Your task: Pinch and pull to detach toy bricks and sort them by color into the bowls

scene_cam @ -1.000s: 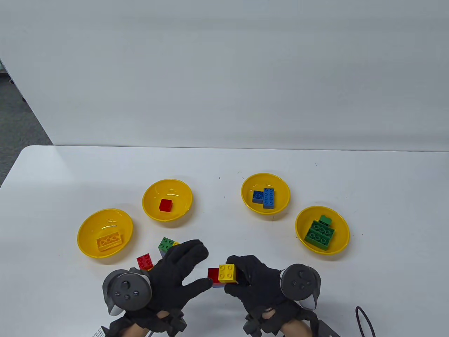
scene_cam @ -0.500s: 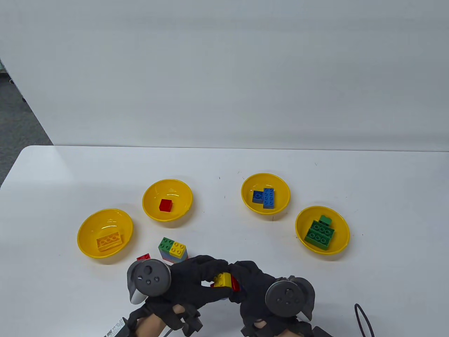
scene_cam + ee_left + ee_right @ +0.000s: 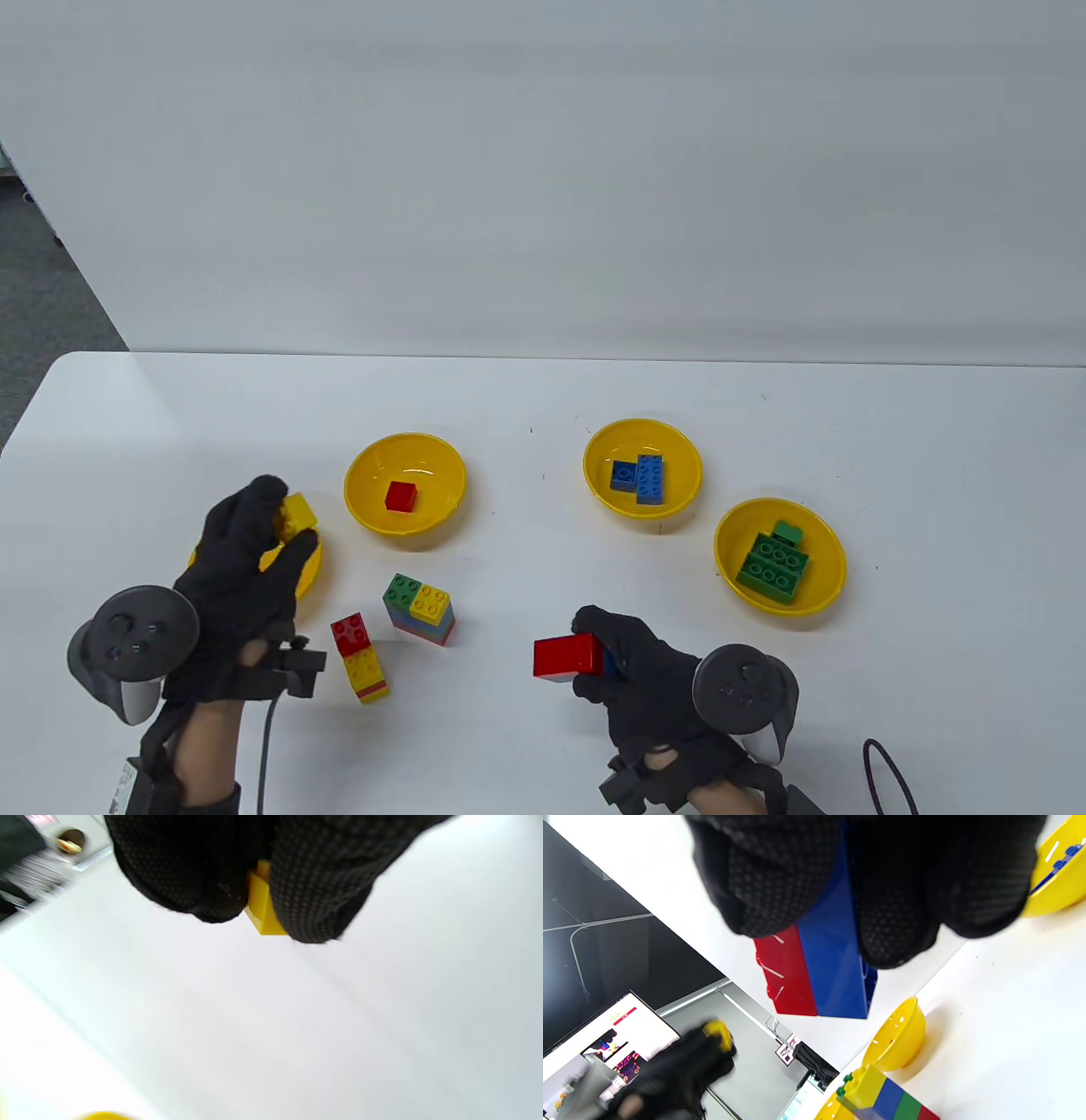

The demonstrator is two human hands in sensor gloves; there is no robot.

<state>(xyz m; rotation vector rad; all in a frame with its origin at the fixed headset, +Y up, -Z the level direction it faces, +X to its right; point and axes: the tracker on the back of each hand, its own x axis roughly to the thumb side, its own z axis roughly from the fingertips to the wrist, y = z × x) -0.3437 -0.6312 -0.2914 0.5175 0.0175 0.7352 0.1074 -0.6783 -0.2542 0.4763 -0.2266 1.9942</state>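
Hiding leftmost bowl (image 3: 310, 570), left hand (image 3: 242, 556) pinching yellow brick (image 3: 299, 513), apparently.

A yellow brick (image 3: 299, 514) is pinched above the leftmost yellow bowl (image 3: 310, 570); a red-and-blue stack (image 3: 568, 656) is held aloft.

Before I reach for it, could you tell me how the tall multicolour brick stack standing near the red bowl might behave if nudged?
The multicolour stack stands upright on a small footprint, several layers high, so a push near the top would probably tip it. Its glossy plastic looks rigid, and likely slides on the smooth table. Layers may separate if levered.
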